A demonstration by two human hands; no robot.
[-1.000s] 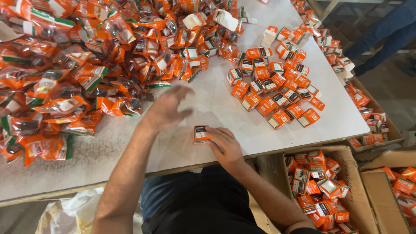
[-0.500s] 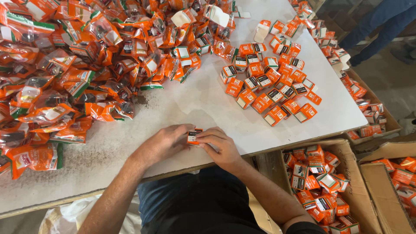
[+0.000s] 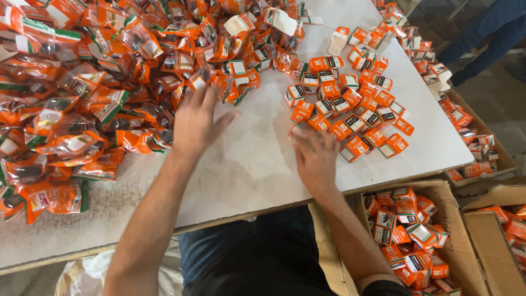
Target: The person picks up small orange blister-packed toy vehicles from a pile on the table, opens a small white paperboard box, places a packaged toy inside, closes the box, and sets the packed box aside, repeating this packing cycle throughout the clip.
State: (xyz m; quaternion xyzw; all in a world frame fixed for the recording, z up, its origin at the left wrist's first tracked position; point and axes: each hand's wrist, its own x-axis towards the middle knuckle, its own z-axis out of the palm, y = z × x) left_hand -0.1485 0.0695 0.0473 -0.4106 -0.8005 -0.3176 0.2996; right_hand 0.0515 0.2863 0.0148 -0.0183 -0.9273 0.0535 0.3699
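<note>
- Where both hands met over 1 small box at the near table edge half a second ago, they have now parted; that box seems finished.
- Left hand (image 3: 196, 121) reaches flat, fingers spread, onto the heap of orange packets (image 3: 104, 82).
- Right hand (image 3: 315, 156) lies palm down at the rows of small orange boxes (image 3: 350, 104) on the white table (image 3: 257, 164); whether its blurred fingertips pinch a box, I cannot tell.

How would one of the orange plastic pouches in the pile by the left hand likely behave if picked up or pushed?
The orange pouches look like thin, glossy, crinkled film, so one would probably flop and feel slippery. Each seems to hold a small part, so it is likely light but lumpy. Heaped loosely by the left hand, a pushed one would probably slide and drag its neighbours rather than roll.
</note>
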